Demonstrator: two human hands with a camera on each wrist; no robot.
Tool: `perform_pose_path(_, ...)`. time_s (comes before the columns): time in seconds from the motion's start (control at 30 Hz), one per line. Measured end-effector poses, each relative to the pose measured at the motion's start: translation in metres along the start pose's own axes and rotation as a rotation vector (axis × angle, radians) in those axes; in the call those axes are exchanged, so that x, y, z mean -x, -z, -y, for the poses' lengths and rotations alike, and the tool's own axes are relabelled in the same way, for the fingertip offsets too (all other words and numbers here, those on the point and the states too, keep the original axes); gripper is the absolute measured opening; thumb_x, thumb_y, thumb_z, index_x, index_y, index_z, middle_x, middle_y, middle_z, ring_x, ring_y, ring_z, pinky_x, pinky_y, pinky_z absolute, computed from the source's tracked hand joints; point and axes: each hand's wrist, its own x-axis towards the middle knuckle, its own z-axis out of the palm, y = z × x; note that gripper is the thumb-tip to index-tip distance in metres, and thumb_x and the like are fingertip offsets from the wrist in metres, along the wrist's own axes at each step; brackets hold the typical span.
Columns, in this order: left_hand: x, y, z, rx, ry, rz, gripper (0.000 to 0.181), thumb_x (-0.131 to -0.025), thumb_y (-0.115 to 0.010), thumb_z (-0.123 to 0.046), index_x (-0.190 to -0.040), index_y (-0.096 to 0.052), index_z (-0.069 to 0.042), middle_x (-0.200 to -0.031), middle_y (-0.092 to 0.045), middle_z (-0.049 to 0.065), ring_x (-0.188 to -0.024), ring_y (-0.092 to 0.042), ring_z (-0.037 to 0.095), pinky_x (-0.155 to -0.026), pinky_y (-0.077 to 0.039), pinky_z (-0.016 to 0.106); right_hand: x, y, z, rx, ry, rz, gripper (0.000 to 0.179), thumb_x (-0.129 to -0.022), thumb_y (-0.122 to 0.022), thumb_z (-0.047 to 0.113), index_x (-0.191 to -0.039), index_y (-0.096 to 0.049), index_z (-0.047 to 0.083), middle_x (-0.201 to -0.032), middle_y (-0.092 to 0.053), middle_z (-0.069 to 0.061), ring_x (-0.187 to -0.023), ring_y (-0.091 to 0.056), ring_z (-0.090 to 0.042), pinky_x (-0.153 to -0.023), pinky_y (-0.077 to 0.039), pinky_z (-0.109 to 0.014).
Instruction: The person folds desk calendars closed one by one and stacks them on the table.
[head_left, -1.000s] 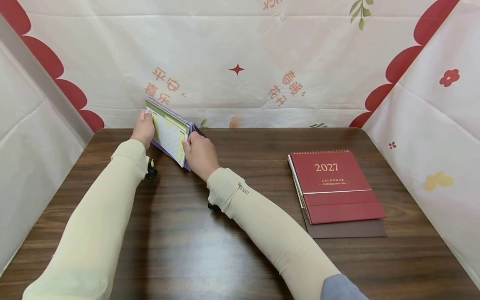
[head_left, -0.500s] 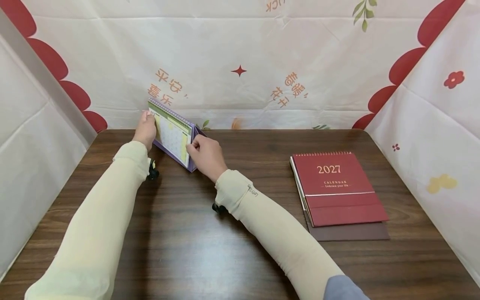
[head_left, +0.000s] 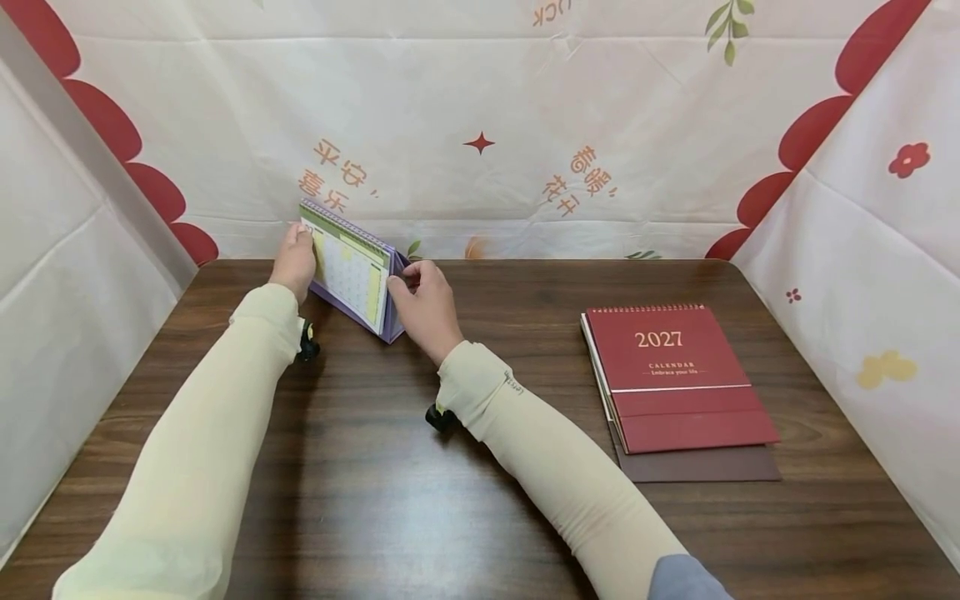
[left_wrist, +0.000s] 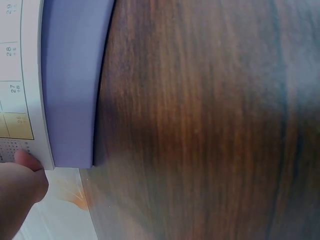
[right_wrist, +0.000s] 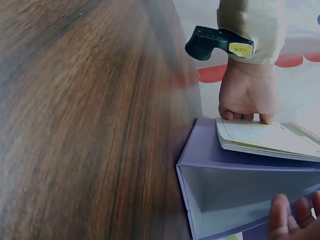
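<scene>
A purple-based desk calendar (head_left: 347, 271) stands tent-like at the table's back left, its green-and-yellow month page facing forward. My left hand (head_left: 294, 260) pinches its left end. In the left wrist view the thumb (left_wrist: 27, 160) lies on the page corner, above the purple base (left_wrist: 72, 95). My right hand (head_left: 429, 310) is at the calendar's right end, thumb and fingers spread apart. Seen from the right wrist, its fingers (right_wrist: 278, 212) are beside the hollow side of the stand (right_wrist: 235, 192), with nothing held between them.
A red 2027 desk calendar (head_left: 667, 375) lies folded down on the right of the brown wooden table (head_left: 390, 500). White printed cloth (head_left: 480, 83) hangs behind and along both sides. Black wrist cameras (head_left: 441, 417) sit under the cuffs.
My right hand has let go of the calendar's right edge and moved slightly right, its fingers opening. The stand's side now shows wider. The left hand keeps its grip.
</scene>
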Motion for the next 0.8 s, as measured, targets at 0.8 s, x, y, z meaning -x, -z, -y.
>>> perform_pose_path(0.8,0.008,-0.003,-0.006,0.024,0.023,0.003,0.053,-0.109,-0.014,-0.033,-0.155,-0.025,-0.01,-0.152,-0.03,0.012,-0.144,-0.018,0.017,-0.118,-0.011,0.031,-0.009,0.003,0.015,-0.122,-0.112,0.075,0.062,-0.095,-0.042,0.069,-0.07,-0.05,0.013,-0.064,-0.047,-0.001,-0.058,-0.041,-0.016,-0.054,-0.035,-0.03)
